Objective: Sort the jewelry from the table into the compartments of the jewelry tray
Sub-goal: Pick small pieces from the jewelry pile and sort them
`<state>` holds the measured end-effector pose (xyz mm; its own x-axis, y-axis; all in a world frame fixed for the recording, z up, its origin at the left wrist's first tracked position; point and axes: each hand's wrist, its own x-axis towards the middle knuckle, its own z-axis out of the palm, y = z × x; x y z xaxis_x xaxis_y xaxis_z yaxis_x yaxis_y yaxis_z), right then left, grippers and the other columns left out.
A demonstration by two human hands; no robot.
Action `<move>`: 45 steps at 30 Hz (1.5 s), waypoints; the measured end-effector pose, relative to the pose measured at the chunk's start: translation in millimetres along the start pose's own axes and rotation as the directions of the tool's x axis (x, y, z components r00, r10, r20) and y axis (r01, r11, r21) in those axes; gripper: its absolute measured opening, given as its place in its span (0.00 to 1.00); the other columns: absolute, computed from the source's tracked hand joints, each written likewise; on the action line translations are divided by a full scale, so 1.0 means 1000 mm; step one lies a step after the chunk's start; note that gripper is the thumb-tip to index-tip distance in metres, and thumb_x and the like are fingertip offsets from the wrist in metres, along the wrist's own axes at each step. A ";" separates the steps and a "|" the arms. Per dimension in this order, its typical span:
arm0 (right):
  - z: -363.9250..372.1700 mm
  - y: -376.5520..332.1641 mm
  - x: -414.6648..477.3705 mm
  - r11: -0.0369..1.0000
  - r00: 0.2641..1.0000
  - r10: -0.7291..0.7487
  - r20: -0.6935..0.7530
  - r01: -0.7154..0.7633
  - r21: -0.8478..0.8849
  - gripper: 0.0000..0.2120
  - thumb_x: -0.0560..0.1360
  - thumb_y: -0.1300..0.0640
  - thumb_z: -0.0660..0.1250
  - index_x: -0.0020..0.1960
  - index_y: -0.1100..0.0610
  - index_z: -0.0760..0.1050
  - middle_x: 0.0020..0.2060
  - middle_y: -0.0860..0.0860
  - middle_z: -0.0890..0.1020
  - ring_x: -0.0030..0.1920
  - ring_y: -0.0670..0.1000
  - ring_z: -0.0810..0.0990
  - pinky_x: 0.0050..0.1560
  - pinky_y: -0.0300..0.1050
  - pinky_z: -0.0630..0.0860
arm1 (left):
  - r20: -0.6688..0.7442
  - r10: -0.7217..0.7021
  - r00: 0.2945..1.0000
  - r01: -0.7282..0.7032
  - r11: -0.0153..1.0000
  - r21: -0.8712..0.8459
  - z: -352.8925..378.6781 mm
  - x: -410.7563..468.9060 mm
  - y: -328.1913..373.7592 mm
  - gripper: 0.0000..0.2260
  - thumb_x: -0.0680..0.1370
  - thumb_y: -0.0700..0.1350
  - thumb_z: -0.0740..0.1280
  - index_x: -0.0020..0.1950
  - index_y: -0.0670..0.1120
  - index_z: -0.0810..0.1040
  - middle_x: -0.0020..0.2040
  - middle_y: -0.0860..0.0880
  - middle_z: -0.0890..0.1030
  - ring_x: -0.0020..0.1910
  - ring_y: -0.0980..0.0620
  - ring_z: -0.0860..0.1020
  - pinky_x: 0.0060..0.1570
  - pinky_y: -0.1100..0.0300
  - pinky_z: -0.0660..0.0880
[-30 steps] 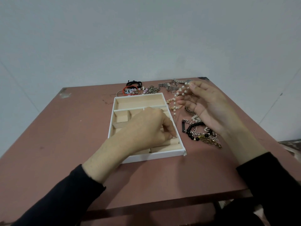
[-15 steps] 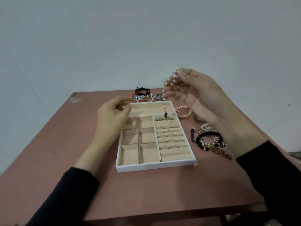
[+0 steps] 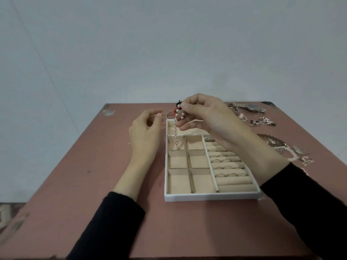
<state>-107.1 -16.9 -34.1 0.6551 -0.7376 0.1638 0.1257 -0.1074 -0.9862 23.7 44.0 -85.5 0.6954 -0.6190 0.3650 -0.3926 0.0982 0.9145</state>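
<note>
2 hands hover over the far end of the tray (image 3: 210,197). The right hand (image 3: 210,119) pinches a pearl strand (image 3: 176,126) between its thumb and curled fingers. The strand hangs straight down, and its clasp end dangles in the far left small compartment. The left hand (image 3: 144,128) is just left of the tray, fingers loosely curled, holding nothing. Rings (image 3: 230,174) sit in the tray's right-hand rolls. A watch (image 3: 251,107) lies on the table (image 3: 93,175).

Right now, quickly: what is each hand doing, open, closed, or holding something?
Left hand: open, fingers loosely curled, holding nothing.
Right hand: pinches the pearl strand, which dangles over the jewelry tray.
</note>
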 end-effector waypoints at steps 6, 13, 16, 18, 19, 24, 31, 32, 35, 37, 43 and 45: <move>0.000 0.006 0.001 0.977 0.999 0.050 0.014 -0.046 -0.206 0.04 0.77 0.65 0.63 0.43 0.60 0.73 0.34 0.55 0.80 0.33 0.52 0.80 0.34 0.39 0.79 | 0.019 -0.008 1.000 0.009 1.000 -0.022 0.001 0.002 0.000 0.07 0.76 0.42 0.64 0.49 0.49 0.80 0.43 0.51 0.82 0.45 0.55 0.79 0.47 0.65 0.73; 0.006 0.020 0.005 0.835 0.998 0.056 0.007 -0.043 -0.549 0.03 0.75 0.61 0.66 0.42 0.56 0.75 0.32 0.49 0.80 0.31 0.44 0.77 0.33 0.29 0.71 | 0.025 -0.001 1.000 0.001 1.000 0.000 0.002 0.003 -0.002 0.07 0.76 0.43 0.64 0.49 0.51 0.80 0.42 0.51 0.82 0.44 0.56 0.79 0.43 0.68 0.72; 0.004 0.026 0.007 0.611 1.000 -0.024 0.017 0.028 -0.791 0.03 0.73 0.58 0.67 0.41 0.53 0.77 0.35 0.48 0.81 0.33 0.40 0.73 0.34 0.29 0.67 | 0.022 0.000 1.000 -0.001 1.000 0.010 0.002 0.003 -0.001 0.07 0.76 0.43 0.64 0.49 0.51 0.80 0.41 0.52 0.82 0.43 0.58 0.78 0.40 0.73 0.70; 0.004 0.030 0.007 0.520 0.998 -0.053 0.017 0.042 -0.853 0.03 0.72 0.56 0.68 0.40 0.52 0.78 0.38 0.49 0.82 0.36 0.43 0.73 0.39 0.38 0.69 | 0.022 0.003 1.000 -0.003 1.000 0.017 0.003 0.003 -0.001 0.07 0.76 0.43 0.64 0.49 0.51 0.80 0.41 0.53 0.81 0.43 0.58 0.78 0.41 0.74 0.70; 0.004 0.032 0.007 0.498 0.998 -0.063 0.015 0.045 -0.866 0.03 0.72 0.56 0.68 0.39 0.52 0.78 0.38 0.49 0.82 0.38 0.45 0.74 0.41 0.42 0.69 | 0.022 0.004 1.000 -0.004 1.000 0.016 0.003 0.002 -0.001 0.07 0.76 0.43 0.64 0.49 0.51 0.81 0.41 0.53 0.81 0.44 0.58 0.78 0.42 0.72 0.70; 0.005 0.039 0.009 0.345 0.988 -0.139 0.063 0.108 -0.932 0.03 0.71 0.55 0.69 0.41 0.53 0.81 0.33 0.45 0.72 0.45 0.47 0.68 0.42 0.44 0.69 | 0.023 0.007 1.000 -0.007 0.999 0.033 0.003 0.002 0.001 0.07 0.75 0.43 0.64 0.49 0.51 0.81 0.40 0.54 0.81 0.42 0.59 0.78 0.44 0.69 0.71; -0.003 0.032 0.000 0.398 0.981 -0.111 0.160 0.192 -0.897 0.07 0.74 0.55 0.67 0.48 0.51 0.83 0.37 0.48 0.75 0.44 0.46 0.69 0.44 0.43 0.67 | 0.042 0.062 0.997 -0.064 0.997 0.050 0.007 -0.006 0.004 0.06 0.74 0.45 0.65 0.47 0.52 0.81 0.39 0.55 0.81 0.37 0.60 0.77 0.44 0.63 0.75; -0.008 0.029 -0.003 0.412 0.983 -0.114 0.143 0.178 -0.893 0.07 0.74 0.55 0.67 0.48 0.51 0.83 0.38 0.49 0.75 0.42 0.46 0.70 0.44 0.43 0.68 | 0.056 0.083 0.995 -0.086 0.995 0.056 0.008 -0.009 0.005 0.06 0.74 0.45 0.66 0.48 0.52 0.81 0.38 0.56 0.81 0.36 0.59 0.77 0.43 0.60 0.75; -0.035 0.019 -0.017 0.494 0.990 -0.123 0.066 0.119 -0.862 0.05 0.74 0.54 0.67 0.47 0.50 0.82 0.39 0.46 0.77 0.39 0.43 0.73 0.40 0.38 0.68 | 0.158 0.163 0.974 -0.178 0.980 0.088 0.011 -0.015 0.010 0.07 0.74 0.44 0.66 0.48 0.53 0.82 0.35 0.58 0.79 0.35 0.62 0.74 0.42 0.61 0.73; -0.058 0.013 -0.030 0.549 0.993 -0.118 0.003 0.067 -0.833 0.05 0.74 0.55 0.67 0.46 0.49 0.81 0.40 0.45 0.80 0.39 0.42 0.76 0.38 0.35 0.70 | 0.235 0.179 0.955 -0.210 0.971 0.113 0.014 -0.018 0.014 0.08 0.74 0.43 0.66 0.47 0.55 0.81 0.33 0.60 0.79 0.34 0.63 0.74 0.40 0.66 0.71; -0.137 0.003 -0.072 0.604 0.963 -0.117 -0.243 -0.125 -0.787 0.06 0.74 0.58 0.68 0.44 0.49 0.82 0.41 0.47 0.83 0.35 0.42 0.75 0.36 0.32 0.70 | 0.517 0.220 0.827 -0.373 0.903 0.213 0.033 -0.029 0.044 0.08 0.76 0.44 0.65 0.52 0.53 0.80 0.40 0.59 0.79 0.35 0.67 0.73 0.38 0.76 0.66; -0.162 0.004 -0.084 0.588 0.944 -0.111 -0.312 -0.191 -0.786 0.07 0.73 0.61 0.68 0.44 0.51 0.82 0.41 0.49 0.83 0.37 0.41 0.75 0.36 0.26 0.68 | 0.597 0.235 0.767 -0.432 0.877 0.210 0.045 -0.033 0.057 0.08 0.76 0.45 0.65 0.54 0.51 0.79 0.41 0.59 0.79 0.38 0.68 0.72 0.42 0.75 0.66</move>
<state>-282.5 -63.7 -55.2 0.3719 -0.8921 0.2567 -0.6365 -0.4464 -0.6290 -48.8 35.5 -52.9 0.0819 -0.9167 0.3911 -0.7713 0.1902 0.6074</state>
